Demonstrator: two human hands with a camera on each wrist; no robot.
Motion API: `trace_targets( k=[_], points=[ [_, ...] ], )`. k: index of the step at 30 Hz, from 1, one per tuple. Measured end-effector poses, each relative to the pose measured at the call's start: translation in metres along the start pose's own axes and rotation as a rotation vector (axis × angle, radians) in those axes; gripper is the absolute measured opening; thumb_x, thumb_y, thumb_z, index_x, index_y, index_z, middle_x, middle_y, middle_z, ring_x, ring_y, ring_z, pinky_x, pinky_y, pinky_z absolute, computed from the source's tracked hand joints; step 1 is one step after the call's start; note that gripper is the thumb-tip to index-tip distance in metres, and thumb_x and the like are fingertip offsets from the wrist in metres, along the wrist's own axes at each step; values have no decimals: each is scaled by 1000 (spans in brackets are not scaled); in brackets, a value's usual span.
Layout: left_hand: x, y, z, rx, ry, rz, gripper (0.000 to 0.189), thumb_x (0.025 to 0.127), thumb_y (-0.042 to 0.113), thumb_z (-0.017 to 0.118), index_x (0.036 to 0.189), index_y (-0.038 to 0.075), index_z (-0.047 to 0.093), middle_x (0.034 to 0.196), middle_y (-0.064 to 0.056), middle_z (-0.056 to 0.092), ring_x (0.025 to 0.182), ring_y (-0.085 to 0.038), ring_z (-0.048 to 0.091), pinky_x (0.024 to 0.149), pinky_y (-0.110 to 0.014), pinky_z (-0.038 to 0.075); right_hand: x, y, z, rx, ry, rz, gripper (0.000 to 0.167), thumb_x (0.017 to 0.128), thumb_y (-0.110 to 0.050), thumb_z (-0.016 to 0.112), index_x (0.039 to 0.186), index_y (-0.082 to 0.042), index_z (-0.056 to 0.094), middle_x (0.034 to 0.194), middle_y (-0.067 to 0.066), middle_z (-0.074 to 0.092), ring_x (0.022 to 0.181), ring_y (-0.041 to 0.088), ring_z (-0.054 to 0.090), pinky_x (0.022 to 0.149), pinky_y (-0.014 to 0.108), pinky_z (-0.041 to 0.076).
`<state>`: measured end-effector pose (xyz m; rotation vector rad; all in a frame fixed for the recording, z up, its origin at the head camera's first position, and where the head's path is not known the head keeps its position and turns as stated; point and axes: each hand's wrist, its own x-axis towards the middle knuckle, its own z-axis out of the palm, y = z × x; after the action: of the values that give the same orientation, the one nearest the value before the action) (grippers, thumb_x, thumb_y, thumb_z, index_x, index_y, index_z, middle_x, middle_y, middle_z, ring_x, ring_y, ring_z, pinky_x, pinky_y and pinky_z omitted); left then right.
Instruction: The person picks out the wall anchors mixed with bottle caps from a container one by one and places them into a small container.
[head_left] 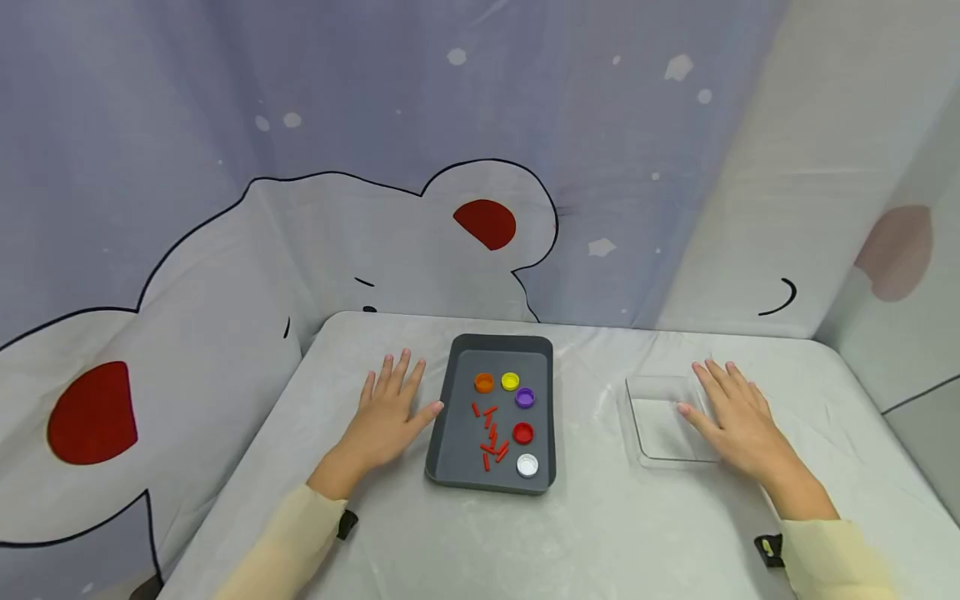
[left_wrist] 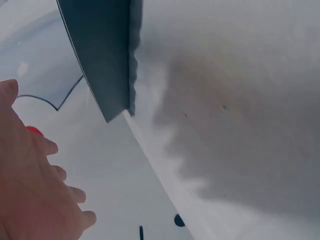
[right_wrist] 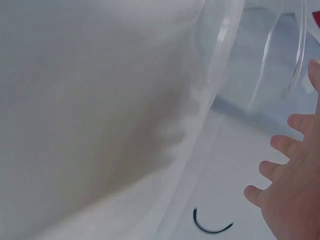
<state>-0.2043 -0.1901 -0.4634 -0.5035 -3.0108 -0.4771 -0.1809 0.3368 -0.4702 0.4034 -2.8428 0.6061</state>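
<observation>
Five round caps (head_left: 523,432) and roughly nine red sticks (head_left: 492,437) lie in one gray tray (head_left: 456,454); left of it is my left hand (head_left: 385,423), right of it, over one clear box (head_left: 660,429), my right hand (head_left: 741,427), all fingers spread.

tray (head_left: 460,450): matt, smooth | box (head_left: 660,429): clear glossy plastic | red cap (head_left: 522,432): plastic-looking | backdrop (head_left: 360,92): matt cloth

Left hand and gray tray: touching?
Apart. The left wrist view shows a strip of backdrop between the left hand and the gray tray.
</observation>
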Motion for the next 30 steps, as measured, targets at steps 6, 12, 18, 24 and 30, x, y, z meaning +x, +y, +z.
trace_targets(
  k=[6, 12, 18, 24, 30],
  points=[
    [-4, 11, 0, -3, -1, 26, 85, 101, 66, 38, 163, 12, 17, 170, -14, 4, 156, -39, -1, 120, -65, 4, 12, -25, 9, 22, 5, -34, 74, 103, -42, 57, 158, -1, 30, 160, 27, 29, 152, 47, 12, 117, 67, 7],
    [-7, 18, 6, 10, 5, 50, 87, 100, 67, 40, 163, 10, 20, 170, -14, 6, 156, -40, 3, 120, -65, 5, 24, -47, 17, 46, 0, -79, 73, 101, -41, 61, 157, -2, 34, 158, 25, 32, 150, 46, 17, 115, 67, 14],
    [-11, 24, 13, 20, -10, 67, 91, 99, 70, 40, 163, 9, 19, 170, -14, 7, 156, -39, 1, 120, -65, 5, 36, -65, 29, 67, -20, -111, 72, 100, -40, 63, 156, -3, 36, 157, 23, 35, 148, 46, 21, 113, 68, 18],
    [-15, 30, 18, 32, -30, 61, 94, 98, 72, 40, 163, 8, 19, 170, -14, 5, 156, -40, 2, 120, -65, 5, 49, -84, 40, 91, -57, -139, 73, 101, -44, 61, 158, -6, 34, 157, 18, 36, 147, 42, 26, 115, 64, 20],
    [-17, 34, 25, 59, -46, 63, 94, 98, 73, 38, 163, 9, 17, 170, -15, 7, 156, -39, 1, 120, -64, 8, 62, -101, 52, 124, -60, -174, 73, 99, -45, 63, 157, -9, 37, 155, 14, 39, 144, 36, 32, 115, 59, 24]
  ],
)
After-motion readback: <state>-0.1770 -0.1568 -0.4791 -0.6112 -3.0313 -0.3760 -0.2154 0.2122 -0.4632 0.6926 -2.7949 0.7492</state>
